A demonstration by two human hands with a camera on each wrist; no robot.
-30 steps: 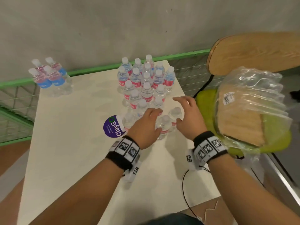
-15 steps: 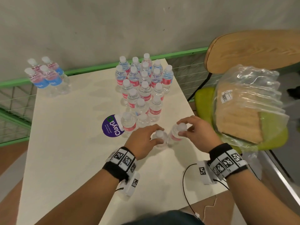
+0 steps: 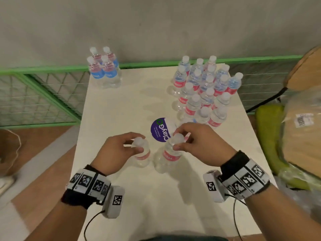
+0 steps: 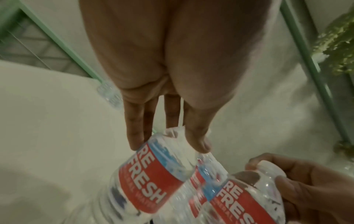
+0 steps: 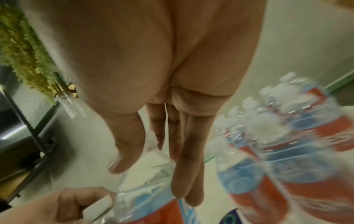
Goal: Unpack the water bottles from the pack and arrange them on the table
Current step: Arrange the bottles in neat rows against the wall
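Note:
My left hand (image 3: 139, 143) pinches the white cap and neck of a clear red-labelled water bottle (image 3: 142, 158). My right hand (image 3: 176, 141) pinches the top of a second such bottle (image 3: 169, 158) just to its right. Both bottles hang close together over the white table (image 3: 112, 108), near the front of it; whether their bases touch it I cannot tell. In the left wrist view my fingers (image 4: 136, 136) and thumb clamp the left bottle (image 4: 153, 174). In the right wrist view my thumb and fingers (image 5: 187, 181) flank the right bottle (image 5: 145, 189).
Several red-labelled bottles (image 3: 205, 91) stand clustered at the table's far right. A group of blue-labelled bottles (image 3: 104, 70) stands at the far left corner. A purple sticker (image 3: 160, 130) lies mid-table. A chair with a green cushion (image 3: 265, 129) holds crumpled plastic wrap (image 3: 302, 136) at the right.
Both hands reached the near end of the cluster, each took hold of a bottle by its top, and drew the two bottles away from the cluster toward me.

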